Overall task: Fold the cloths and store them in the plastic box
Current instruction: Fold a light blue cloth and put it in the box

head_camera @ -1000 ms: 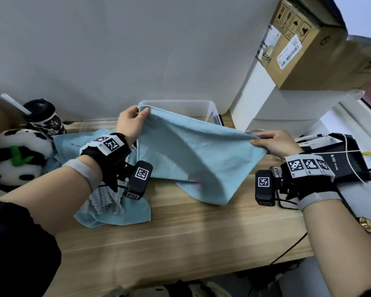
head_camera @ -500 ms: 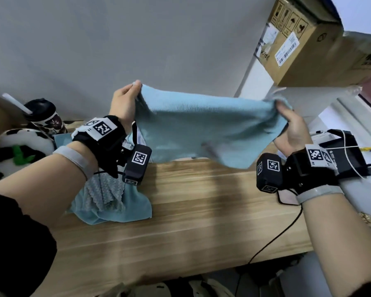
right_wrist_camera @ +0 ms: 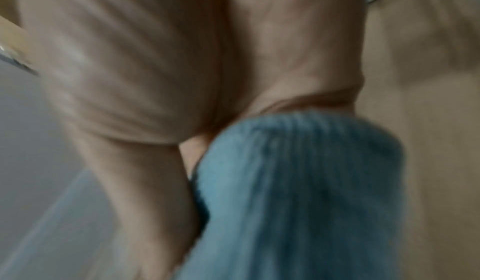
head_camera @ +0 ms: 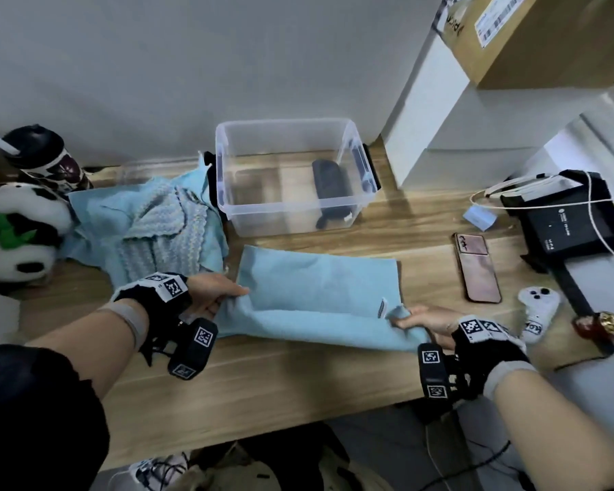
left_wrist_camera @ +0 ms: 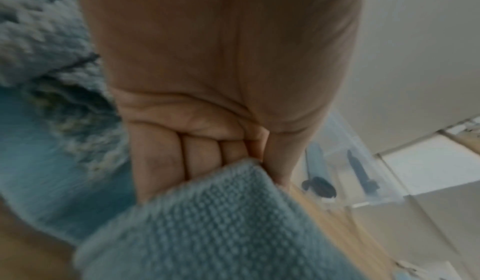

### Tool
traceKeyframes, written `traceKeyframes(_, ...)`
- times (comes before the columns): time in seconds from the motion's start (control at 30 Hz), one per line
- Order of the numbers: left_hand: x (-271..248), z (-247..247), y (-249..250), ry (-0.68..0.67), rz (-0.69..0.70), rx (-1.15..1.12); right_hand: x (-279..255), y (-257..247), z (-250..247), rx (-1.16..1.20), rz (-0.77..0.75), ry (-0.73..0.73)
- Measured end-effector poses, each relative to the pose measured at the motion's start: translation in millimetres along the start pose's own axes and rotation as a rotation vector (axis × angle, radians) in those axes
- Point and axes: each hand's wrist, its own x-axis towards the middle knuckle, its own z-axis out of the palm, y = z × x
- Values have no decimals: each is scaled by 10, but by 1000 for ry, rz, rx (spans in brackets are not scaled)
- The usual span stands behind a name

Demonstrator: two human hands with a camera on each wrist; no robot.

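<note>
Both hands pinching blue cloth corners before plastic box; could skew if one slips.

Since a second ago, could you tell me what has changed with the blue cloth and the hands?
The blue cloth, held stretched in the air before, has come down onto the table, its near edge folded over. The left hand and right hand lowered with it. Both still grip its ends; the plastic box stays put.
</note>
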Motion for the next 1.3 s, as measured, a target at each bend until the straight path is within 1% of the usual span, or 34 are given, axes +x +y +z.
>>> traceKeyframes(0.07, 54, -8, -94, -61, -22, 32, 30, 173, 30, 0, 73, -52)
traceKeyframes(0.1, 72, -17, -123, -76, -22, 27, 42, 217, 43, 25, 86, -55)
traceKeyframes(0.17, 112, -25, -133, -54, 8, -15, 57, 248, 51, 81, 79, -24)
traceKeyframes(0.23, 162, -17, -86, 12, 77, -70, 115, 250, 23, 167, 25, 34)
traceKeyframes(0.33, 254, -30, 54, 126, 181, -141, 237, 224, -39, 221, -49, 195)
traceKeyframes(0.4, 317, -65, 154, 202, 244, -123, 293, 186, -82, 259, -89, 265)
traceKeyframes(0.57, 503, -75, 348, 468, 384, 186, 405, 89, -110, 319, -146, 411)
traceKeyframes(0.63, 564, -50, 408, 531, 407, 271, 493, 83, -108, 302, -151, 457)
traceKeyframes(0.7, 610, -25, 454, 561, 385, 320, 583, 58, -115, 274, -151, 502)
traceKeyframes(0.8, 664, 21, 486, 588, 310, 342, 711, 27, -121, 195, -159, 575)
traceKeyframes(0.9, 748, 47, 479, 561, 265, 364, 758, -15, -75, 107, -172, 646)
traceKeyframes(1.0, 800, 62, 465, 567, 257, 403, 782, -14, -41, 67, -194, 757)
traceKeyframes(1.07, 808, 80, 475, 574, 259, 354, 788, 6, -58, 2, -138, 841)
traceKeyframes(1.1, 812, 78, 480, 574, 249, 320, 779, 17, -61, -47, -90, 845)
traceKeyframes(1.2, 818, 59, 489, 526, 189, 276, 757, 27, -79, -230, 58, 751)
traceKeyframes(1.27, 819, 57, 473, 489, 165, 280, 726, -18, -70, -251, 92, 732)
traceKeyframes(1.3, 802, 72, 468, 479, 164, 281, 695, -73, -62, -232, 76, 753)
